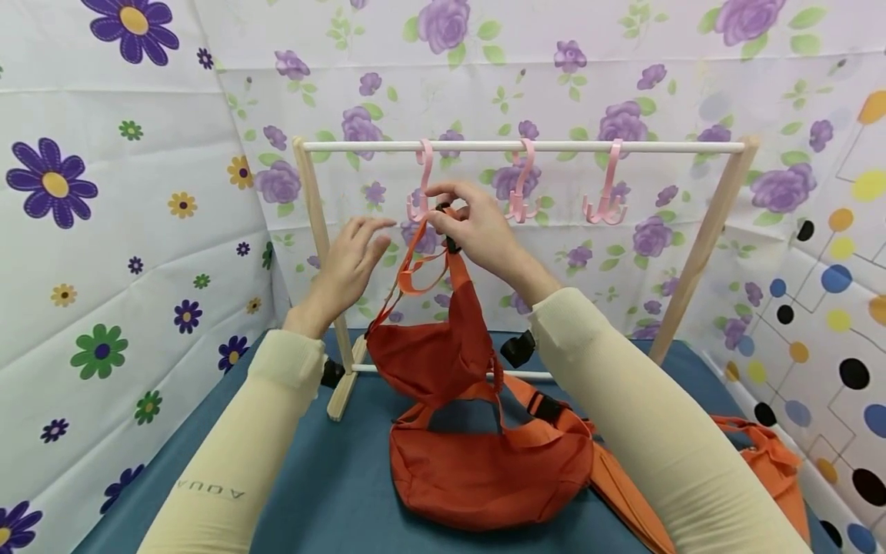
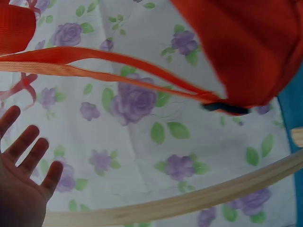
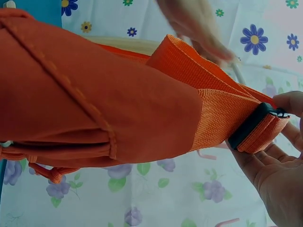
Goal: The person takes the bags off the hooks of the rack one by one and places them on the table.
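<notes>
An orange-red waist bag (image 1: 429,358) hangs by its strap from my right hand (image 1: 484,231), which pinches the strap beside a black buckle (image 3: 251,125). These fingers are right at the prongs of the leftmost pink hook (image 1: 425,165); whether the strap touches the hook is hidden. My left hand (image 1: 346,265) is raised to the left of the strap, its fingers apart and holding nothing. In the left wrist view, thin strap lengths (image 2: 118,59) run above that hand's spread fingers. Below, a second orange-red bag (image 1: 491,477) lies on the blue cloth.
Two more pink hooks, a middle one (image 1: 524,181) and a right one (image 1: 607,185), hang from the white rail (image 1: 471,146) of a wooden-legged rack (image 1: 702,254). Another orange bag (image 1: 771,465) lies at the right. Blue cloth (image 1: 311,477) covers the table.
</notes>
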{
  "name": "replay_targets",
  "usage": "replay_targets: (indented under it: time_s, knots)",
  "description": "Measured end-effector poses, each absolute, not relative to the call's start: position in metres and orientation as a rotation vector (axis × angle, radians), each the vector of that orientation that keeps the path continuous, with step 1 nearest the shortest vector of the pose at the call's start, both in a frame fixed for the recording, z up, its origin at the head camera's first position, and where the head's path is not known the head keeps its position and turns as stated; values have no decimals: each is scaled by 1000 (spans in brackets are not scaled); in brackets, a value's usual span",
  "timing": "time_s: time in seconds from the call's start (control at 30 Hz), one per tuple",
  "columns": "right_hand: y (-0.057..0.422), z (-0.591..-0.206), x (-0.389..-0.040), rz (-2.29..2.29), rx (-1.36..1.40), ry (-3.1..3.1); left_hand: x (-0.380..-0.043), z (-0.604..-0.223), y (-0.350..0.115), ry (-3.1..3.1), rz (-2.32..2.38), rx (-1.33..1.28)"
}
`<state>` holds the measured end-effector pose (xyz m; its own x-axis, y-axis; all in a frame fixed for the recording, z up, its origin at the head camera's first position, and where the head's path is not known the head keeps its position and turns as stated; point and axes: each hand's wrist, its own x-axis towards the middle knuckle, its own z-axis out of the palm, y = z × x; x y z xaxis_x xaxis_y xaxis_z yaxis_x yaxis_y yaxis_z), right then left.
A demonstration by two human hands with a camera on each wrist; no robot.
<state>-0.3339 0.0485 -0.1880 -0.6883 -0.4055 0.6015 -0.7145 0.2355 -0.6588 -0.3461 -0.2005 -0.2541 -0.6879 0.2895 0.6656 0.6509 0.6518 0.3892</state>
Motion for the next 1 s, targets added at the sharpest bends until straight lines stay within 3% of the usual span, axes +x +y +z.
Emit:
replay_targets:
  time_s: [0.27, 0.57, 1.0]
  knots:
    - [51, -189, -333, 1447, 1049, -2225, -343, -311, -221, -2457, -1013, -792]
    - [51, -191, -332, 1446, 1054, -2213, -343, -360, -228, -2595, -1120, -671]
    - [61, -196, -334, 1538, 1059, -2176, -339, -380, -241, -2729, -1332, -466]
